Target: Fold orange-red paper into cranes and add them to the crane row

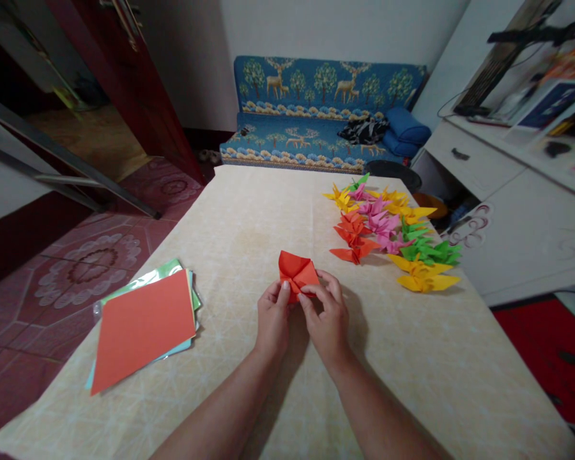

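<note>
A partly folded red origami paper point(298, 269) is held between both hands above the middle of the table. My left hand point(274, 314) pinches its lower left side, the thumb lying on the front. On the lower right edge, my right hand point(329, 313) grips the paper with thumb and index finger, other fingers curled behind it. One flap stands up at the top, and creases meet near the thumbs. Beyond my right hand lie several folded paper cranes, among them red cranes point(354, 236), pink cranes point(381, 220), green cranes point(429, 246) and yellow cranes point(424, 276).
A stack of coloured paper with a red sheet point(144, 329) on top lies at the left of the cloth-covered table point(249, 223). Behind the table stands a blue patterned sofa point(316, 121). A white cabinet point(508, 211) is on the right, a dark red door point(138, 83) on the left.
</note>
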Motion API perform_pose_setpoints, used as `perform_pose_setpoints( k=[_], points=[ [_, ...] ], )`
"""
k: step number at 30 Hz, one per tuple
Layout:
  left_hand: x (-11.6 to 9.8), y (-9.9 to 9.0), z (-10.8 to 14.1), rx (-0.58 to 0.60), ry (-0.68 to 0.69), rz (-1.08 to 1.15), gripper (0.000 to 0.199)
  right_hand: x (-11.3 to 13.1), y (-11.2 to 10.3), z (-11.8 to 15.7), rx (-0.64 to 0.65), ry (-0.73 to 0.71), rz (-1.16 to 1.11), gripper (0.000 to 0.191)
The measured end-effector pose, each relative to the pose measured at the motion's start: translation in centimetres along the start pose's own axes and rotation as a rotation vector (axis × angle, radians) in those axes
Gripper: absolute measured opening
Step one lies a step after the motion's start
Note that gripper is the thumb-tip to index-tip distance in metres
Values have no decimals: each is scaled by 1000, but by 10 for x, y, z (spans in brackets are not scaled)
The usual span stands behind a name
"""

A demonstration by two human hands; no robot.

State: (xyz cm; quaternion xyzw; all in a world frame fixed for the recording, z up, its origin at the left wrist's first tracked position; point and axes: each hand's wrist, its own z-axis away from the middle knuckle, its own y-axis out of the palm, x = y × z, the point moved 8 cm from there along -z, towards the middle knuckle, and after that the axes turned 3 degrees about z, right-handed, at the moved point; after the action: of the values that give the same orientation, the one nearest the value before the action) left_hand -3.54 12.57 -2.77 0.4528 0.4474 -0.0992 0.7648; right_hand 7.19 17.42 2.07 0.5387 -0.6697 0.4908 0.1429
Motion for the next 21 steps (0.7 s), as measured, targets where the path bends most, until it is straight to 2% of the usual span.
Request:
perform_pose_setpoints(
  k=[7, 13, 21],
  points=[
    [3, 9, -1, 90, -69, 111, 27, -2, -2, -2, 14, -21, -65, 10],
    [4, 9, -4, 148, -142, 103, 32, -1, -5, -4, 50, -49, -134, 9],
    [2, 4, -6, 79, -117, 132, 25, -5, -3, -8, 81, -28, -235, 15]
  ],
)
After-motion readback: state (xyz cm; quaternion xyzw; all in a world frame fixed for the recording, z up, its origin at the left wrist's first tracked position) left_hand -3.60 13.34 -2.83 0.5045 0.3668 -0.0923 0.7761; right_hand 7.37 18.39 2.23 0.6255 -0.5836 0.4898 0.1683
